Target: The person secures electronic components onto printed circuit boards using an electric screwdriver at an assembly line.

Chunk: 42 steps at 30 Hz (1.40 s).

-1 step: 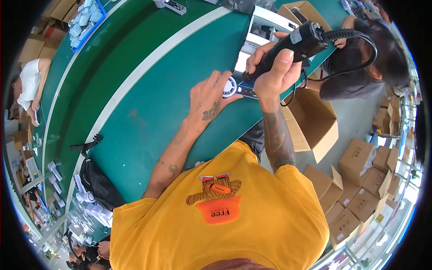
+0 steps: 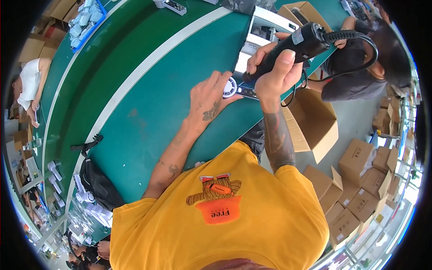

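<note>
the person wears a yellow shirt (image 2: 265,216), and both bare arms reach forward over the green table (image 2: 162,90). the left hand (image 2: 208,96) is grasping a small fan (image 2: 230,87): the fingers are bent at the round, pale purple head, and the thumb stretches along the near side. this fan is at the table's right edge, between the two hands, and its dark narrow part with small components points to the right. the right hand (image 2: 281,74) is closed firmly around a black electric screwdriver (image 2: 294,42), which is tilted, with its narrow end down near the fan. the tip is hidden, so i cannot tell if it touches. a black cable (image 2: 371,56) makes a curve from the upper end of the tool.

at the left side of the table there is a black bag (image 2: 101,184). on the right, below the table edge, is an open carton (image 2: 325,137), and more cartons (image 2: 355,207) are beside it.

just beyond the hands stands a white box (image 2: 274,20). farther, a person in dark clothes (image 2: 355,76) is at the right, and a person in white (image 2: 30,83) is at the far left. a blue tray (image 2: 91,31) with light blue pieces is at the upper left.
</note>
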Available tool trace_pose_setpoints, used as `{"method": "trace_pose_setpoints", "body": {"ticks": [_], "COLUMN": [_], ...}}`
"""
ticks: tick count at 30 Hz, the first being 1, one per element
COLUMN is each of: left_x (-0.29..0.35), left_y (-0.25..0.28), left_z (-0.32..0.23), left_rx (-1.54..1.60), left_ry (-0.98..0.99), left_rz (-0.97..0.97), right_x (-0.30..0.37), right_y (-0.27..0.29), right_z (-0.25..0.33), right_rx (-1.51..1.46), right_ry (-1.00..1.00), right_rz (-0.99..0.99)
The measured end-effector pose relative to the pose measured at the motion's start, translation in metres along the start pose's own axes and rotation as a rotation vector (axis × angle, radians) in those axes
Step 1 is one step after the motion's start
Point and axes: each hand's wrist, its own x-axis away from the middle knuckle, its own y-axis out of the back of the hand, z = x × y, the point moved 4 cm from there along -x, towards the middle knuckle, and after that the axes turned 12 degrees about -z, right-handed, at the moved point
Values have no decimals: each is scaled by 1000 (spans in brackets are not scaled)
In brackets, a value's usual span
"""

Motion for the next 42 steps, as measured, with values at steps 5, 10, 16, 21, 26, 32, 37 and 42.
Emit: {"method": "trace_pose_setpoints", "body": {"ticks": [5, 10, 16, 21, 26, 32, 37, 42], "left_x": [0, 1, -1, 0, 3, 0, 1, 0], "left_y": [0, 0, 2, 1, 2, 2, 3, 5], "left_z": [-1, 0, -2, -1, 0, 2, 4, 0], "left_rx": [-8, -14, -3, 7, -10, 7, 22, 6], "left_ry": [-17, -2, 9, 11, -24, -17, -14, -11], "left_rz": [-14, 2, 26, 26, -18, -2, -24, -1], "right_x": [-2, 3, 12, 24, -17, -40, -27, -4], "right_y": [3, 1, -5, -3, 9, 11, 4, -5], "right_z": [-3, -8, -10, -2, 43, 19, 24, 26], "right_rx": [1, -35, -56, 7, 112, 145, 107, 41], "right_ry": [-1, 0, 74, 138, 163, 155, 82, -43], "right_rz": [-29, 22, 79, 14, -26, 32, 35, 4]}}
